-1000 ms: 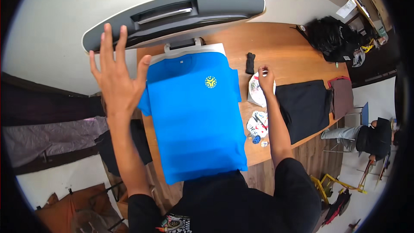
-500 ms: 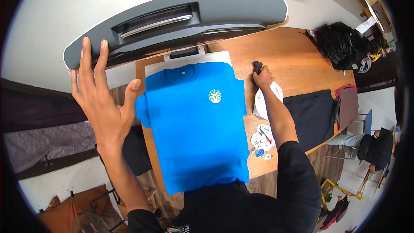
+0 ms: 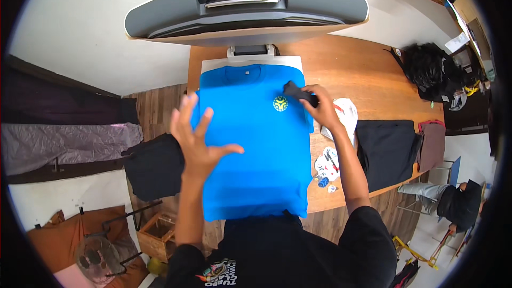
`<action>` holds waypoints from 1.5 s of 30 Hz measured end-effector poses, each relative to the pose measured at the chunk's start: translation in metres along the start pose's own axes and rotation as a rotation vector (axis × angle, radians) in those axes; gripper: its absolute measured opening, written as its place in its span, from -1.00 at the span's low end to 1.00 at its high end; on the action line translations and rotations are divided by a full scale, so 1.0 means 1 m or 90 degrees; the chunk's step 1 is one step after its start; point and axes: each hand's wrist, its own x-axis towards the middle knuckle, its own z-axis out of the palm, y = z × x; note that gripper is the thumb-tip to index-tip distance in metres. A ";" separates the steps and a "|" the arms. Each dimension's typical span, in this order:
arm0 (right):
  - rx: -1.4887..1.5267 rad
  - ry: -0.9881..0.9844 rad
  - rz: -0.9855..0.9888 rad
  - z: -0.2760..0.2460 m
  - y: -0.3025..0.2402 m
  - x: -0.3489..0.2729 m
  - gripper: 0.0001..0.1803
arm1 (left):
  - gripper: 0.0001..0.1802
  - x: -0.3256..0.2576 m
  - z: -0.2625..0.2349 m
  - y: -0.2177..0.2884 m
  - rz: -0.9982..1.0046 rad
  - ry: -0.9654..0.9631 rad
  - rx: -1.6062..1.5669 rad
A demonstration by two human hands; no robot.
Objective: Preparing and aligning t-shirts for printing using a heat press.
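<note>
A blue T-shirt [image 3: 256, 154] lies flat over the white base plate [image 3: 290, 62] of a heat press, its collar at the far end. On its chest, to the right, is a round yellowish emblem [image 3: 280, 104]. Just beyond the emblem's upper right, my right hand [image 3: 321, 108] grips a bunched black cloth [image 3: 294, 92]; whether that cloth touches the shirt I cannot tell. My left hand [image 3: 196, 141] hovers over the shirt's left side, fingers spread and holding nothing. The press's grey upper lid [image 3: 325, 5] is raised at the far side.
On the wooden table [image 3: 341, 58], right of the shirt, lie a white cloth item [image 3: 348, 114], cut emblem pieces [image 3: 326, 164] and folded black fabric [image 3: 386, 152]. A black bag [image 3: 426, 66] sits far right. Another person [image 3: 461, 202] is off to the right.
My right hand has carried the black cloth left from the table to the emblem. My left hand has come down and right, away from the press lid, to the shirt.
</note>
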 end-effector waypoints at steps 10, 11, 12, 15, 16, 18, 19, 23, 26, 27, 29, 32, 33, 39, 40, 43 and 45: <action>-0.120 -0.186 -0.016 0.037 -0.041 -0.001 -0.64 | -0.29 -0.261 -0.011 0.062 -0.352 -0.459 -0.104; -0.131 -0.200 -0.020 0.039 -0.040 0.000 -0.64 | -0.30 -0.273 -0.014 0.063 -0.343 -0.417 -0.103; -0.167 -0.236 0.013 0.041 -0.039 0.001 -0.64 | -0.31 -0.281 -0.015 0.062 -0.343 -0.431 -0.082; -0.188 -0.266 0.004 0.048 -0.037 0.000 -0.63 | -0.32 -0.295 -0.012 0.060 -0.342 -0.435 -0.071; -0.161 -0.243 -0.032 0.049 -0.037 -0.001 -0.62 | -0.32 -0.297 -0.011 0.059 -0.357 -0.481 -0.078; -0.203 -0.246 -0.003 0.051 -0.037 -0.003 -0.62 | -0.32 -0.298 -0.009 0.059 -0.336 -0.419 -0.082; -0.172 -0.211 -0.041 0.052 -0.037 -0.005 -0.62 | -0.32 -0.298 -0.008 0.060 -0.353 -0.469 -0.086; -0.160 -0.187 -0.080 0.053 -0.035 -0.006 -0.74 | -0.27 -0.296 -0.006 0.067 -0.360 -0.458 -0.103; -0.181 -0.203 -0.057 0.055 -0.034 -0.008 -0.83 | -0.18 -0.295 -0.005 0.071 -0.348 -0.486 -0.091; -0.216 -0.228 -0.023 0.057 -0.033 -0.009 -0.84 | -0.14 -0.295 -0.006 0.072 -0.350 -0.507 -0.085; -0.186 -0.193 -0.052 0.060 -0.032 -0.011 -0.86 | -0.09 -0.294 -0.007 0.074 -0.352 -0.527 -0.079; -0.156 -0.171 -0.039 0.062 -0.031 -0.017 -0.87 | -0.04 -0.293 -0.007 0.075 -0.375 -0.570 -0.076; -0.179 -0.185 -0.003 0.062 -0.031 -0.017 -0.87 | -0.03 -0.293 -0.007 0.076 -0.378 -0.560 -0.074; -0.152 -0.156 -0.004 0.061 -0.034 -0.015 -0.86 | -0.01 -0.307 -0.004 0.074 -0.355 -0.521 -0.072; -0.114 -0.137 -0.030 0.061 -0.034 -0.013 -0.86 | -0.01 -0.310 -0.003 0.073 -0.368 -0.557 -0.087; -0.141 -0.091 -0.107 0.060 -0.031 -0.006 -0.85 | -0.02 -0.315 -0.001 0.072 -0.339 -0.517 -0.081; -0.171 -0.108 -0.060 0.064 -0.029 -0.003 -0.84 | 0.00 -0.315 -0.001 0.071 -0.332 -0.503 -0.068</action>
